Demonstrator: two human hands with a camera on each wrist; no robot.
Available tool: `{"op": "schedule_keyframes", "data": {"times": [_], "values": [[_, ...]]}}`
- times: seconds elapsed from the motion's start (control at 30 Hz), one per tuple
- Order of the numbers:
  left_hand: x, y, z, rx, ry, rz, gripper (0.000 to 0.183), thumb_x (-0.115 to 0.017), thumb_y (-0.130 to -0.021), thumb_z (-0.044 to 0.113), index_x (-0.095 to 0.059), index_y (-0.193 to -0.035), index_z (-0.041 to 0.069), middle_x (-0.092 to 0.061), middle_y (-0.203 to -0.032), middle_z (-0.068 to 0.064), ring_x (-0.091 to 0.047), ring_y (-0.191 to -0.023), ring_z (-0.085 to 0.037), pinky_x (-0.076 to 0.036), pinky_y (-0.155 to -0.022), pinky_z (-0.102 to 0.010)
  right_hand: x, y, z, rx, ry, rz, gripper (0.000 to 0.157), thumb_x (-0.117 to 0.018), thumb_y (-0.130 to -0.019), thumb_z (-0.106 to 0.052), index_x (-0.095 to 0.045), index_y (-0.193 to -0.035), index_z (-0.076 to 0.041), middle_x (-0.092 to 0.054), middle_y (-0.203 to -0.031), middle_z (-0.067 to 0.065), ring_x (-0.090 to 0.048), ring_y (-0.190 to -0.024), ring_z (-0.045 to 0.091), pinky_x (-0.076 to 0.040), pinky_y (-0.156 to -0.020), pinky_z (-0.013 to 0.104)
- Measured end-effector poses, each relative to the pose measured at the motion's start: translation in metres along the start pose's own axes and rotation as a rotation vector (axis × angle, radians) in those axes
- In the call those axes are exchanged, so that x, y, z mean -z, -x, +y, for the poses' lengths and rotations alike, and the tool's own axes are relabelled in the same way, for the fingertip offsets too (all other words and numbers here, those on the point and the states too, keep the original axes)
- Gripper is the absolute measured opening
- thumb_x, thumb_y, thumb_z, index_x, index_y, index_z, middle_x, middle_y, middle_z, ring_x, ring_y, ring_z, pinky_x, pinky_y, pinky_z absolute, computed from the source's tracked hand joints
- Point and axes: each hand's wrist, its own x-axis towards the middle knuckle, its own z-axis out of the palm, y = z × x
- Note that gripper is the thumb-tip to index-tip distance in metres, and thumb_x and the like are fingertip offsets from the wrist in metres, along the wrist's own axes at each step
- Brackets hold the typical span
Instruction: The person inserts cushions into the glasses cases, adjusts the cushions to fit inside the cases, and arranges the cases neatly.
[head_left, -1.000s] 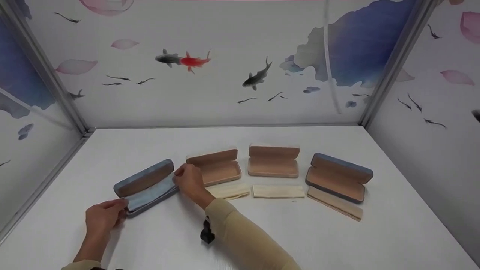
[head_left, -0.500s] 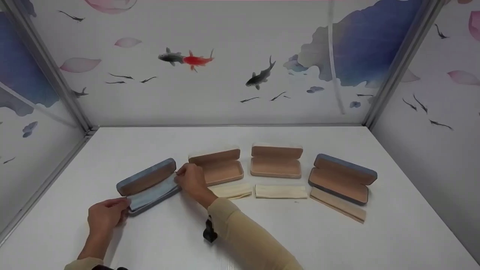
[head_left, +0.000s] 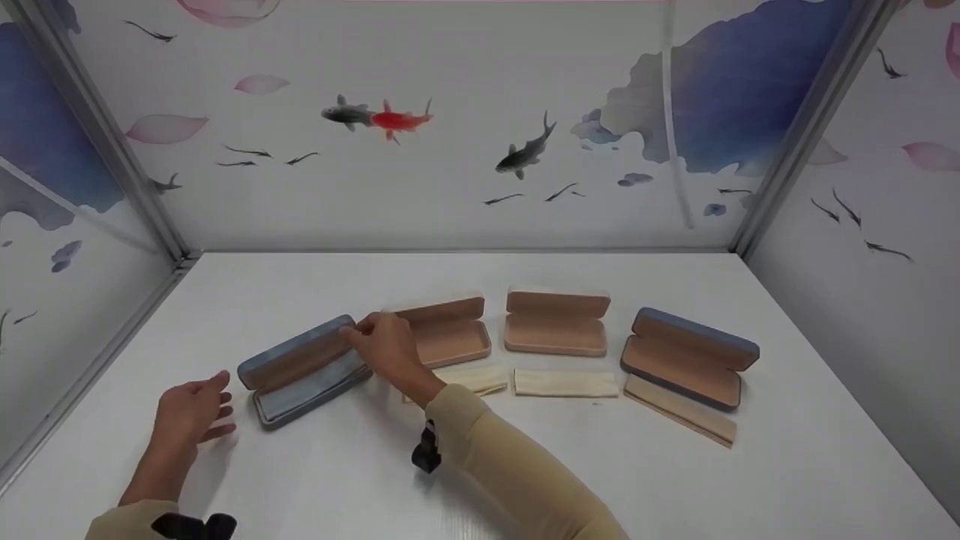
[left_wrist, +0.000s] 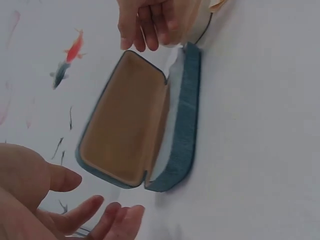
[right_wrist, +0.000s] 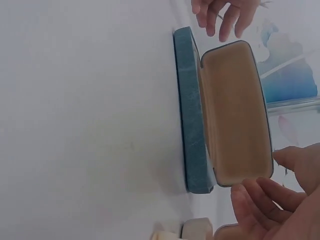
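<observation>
A blue glasses case (head_left: 298, 361) with a brown lining stands open at the left of the table. Inside its base lies a folded light-blue cloth (head_left: 304, 394). My right hand (head_left: 391, 349) is at the right end of the raised lid; in the right wrist view its thumb and extended fingertips lie right at the lid's corner (right_wrist: 237, 115). Left of the case, apart from it, my left hand (head_left: 186, 412) hovers with fingers spread and holds nothing. The left wrist view shows the same case (left_wrist: 185, 125) between both hands.
Two pale glasses cases (head_left: 450, 343) (head_left: 555, 337) and a dark blue one (head_left: 682, 371) stand open to the right. Folded cloths, two cream (head_left: 480, 379) (head_left: 566, 383) and one tan (head_left: 679, 411), lie before them. A printed wall (head_left: 450, 202) bounds the table behind.
My left hand has let go of the cloth's left end and drawn back to the left. My right hand has left the cloth and risen to the lid; the cloth now lies lower in the case.
</observation>
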Motion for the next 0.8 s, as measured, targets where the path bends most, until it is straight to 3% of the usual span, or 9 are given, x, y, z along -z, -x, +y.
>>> {"op": "schedule_keyframes", "data": {"times": [0.1,0.2,0.33,0.47,0.57,0.63,0.7,0.8], "values": [[0.009,-0.001,0.013,-0.010,-0.040,-0.081,0.078,-0.022,-0.106,0.050,-0.021,-0.152,-0.013,-0.030,-0.154,-0.037,-0.041,-0.140,-0.046,-0.060,-0.084,-0.030,0.003,-0.002,-0.007,-0.034,0.025,-0.020,0.039,-0.066,-0.095,-0.044,-0.072,-0.108,-0.007,-0.068,-0.088,-0.002,-0.056,-0.071,0.006,-0.048,-0.063,0.022],[0.016,-0.001,0.022,-0.013,-0.023,-0.154,0.083,-0.015,-0.104,0.057,-0.020,-0.154,-0.010,-0.024,-0.157,-0.037,-0.035,-0.143,-0.048,-0.059,-0.090,-0.036,0.008,-0.004,-0.011,-0.106,0.036,-0.094,0.047,-0.061,-0.095,-0.055,-0.068,-0.084,-0.010,-0.055,-0.068,-0.004,-0.045,-0.058,0.008,-0.041,-0.054,0.025],[0.020,-0.002,0.022,0.000,0.060,-0.256,0.091,-0.017,-0.101,0.065,-0.011,-0.157,-0.006,-0.014,-0.161,-0.035,-0.026,-0.148,-0.047,-0.058,-0.094,-0.040,0.012,-0.006,-0.013,-0.176,0.017,-0.188,0.060,-0.051,-0.096,-0.065,-0.044,-0.063,-0.016,-0.031,-0.054,-0.004,-0.026,-0.048,0.010,-0.027,-0.048,0.028],[0.017,-0.006,0.016,0.014,0.151,-0.303,0.101,-0.027,-0.096,0.072,-0.004,-0.158,-0.005,-0.008,-0.163,-0.034,-0.022,-0.151,-0.047,-0.058,-0.092,-0.039,0.011,-0.008,-0.013,-0.190,-0.003,-0.224,0.061,-0.044,-0.096,-0.070,-0.043,-0.066,-0.017,-0.031,-0.056,-0.005,-0.025,-0.050,0.009,-0.031,-0.053,0.029],[0.012,-0.007,0.007,0.028,0.165,-0.283,0.107,-0.030,-0.094,0.075,-0.003,-0.157,-0.006,-0.010,-0.162,-0.035,-0.023,-0.150,-0.047,-0.059,-0.090,-0.038,0.006,-0.008,-0.010,-0.186,-0.015,-0.252,0.061,-0.043,-0.095,-0.072,-0.042,-0.066,-0.018,-0.031,-0.059,-0.005,-0.025,-0.053,0.010,-0.033,-0.056,0.030],[0.009,-0.008,0.002,0.035,0.150,-0.268,0.108,-0.029,-0.093,0.076,-0.005,-0.157,-0.008,-0.013,-0.161,-0.036,-0.027,-0.149,-0.047,-0.059,-0.089,-0.037,0.003,-0.008,-0.008,-0.186,-0.026,-0.256,0.061,-0.043,-0.094,-0.073,-0.050,-0.071,-0.016,-0.040,-0.065,-0.005,-0.035,-0.060,0.009,-0.038,-0.062,0.029],[0.006,-0.008,-0.003,0.033,0.149,-0.268,0.108,-0.030,-0.094,0.076,-0.007,-0.156,-0.009,-0.017,-0.160,-0.036,-0.038,-0.144,-0.045,-0.059,-0.089,-0.036,0.001,-0.008,-0.006,-0.193,-0.037,-0.255,0.064,-0.044,-0.094,-0.073,-0.059,-0.081,-0.012,-0.048,-0.075,-0.002,-0.046,-0.071,0.011,-0.043,-0.070,0.031],[0.002,-0.008,-0.008,0.031,0.194,-0.281,0.106,-0.036,-0.095,0.073,-0.011,-0.156,-0.010,-0.021,-0.160,-0.035,-0.061,-0.121,-0.030,-0.059,-0.089,-0.035,-0.001,-0.008,-0.005,-0.205,-0.060,-0.237,0.071,-0.047,-0.094,-0.072,-0.065,-0.112,-0.006,-0.057,-0.098,0.003,-0.055,-0.095,0.016,-0.047,-0.087,0.035]]}}
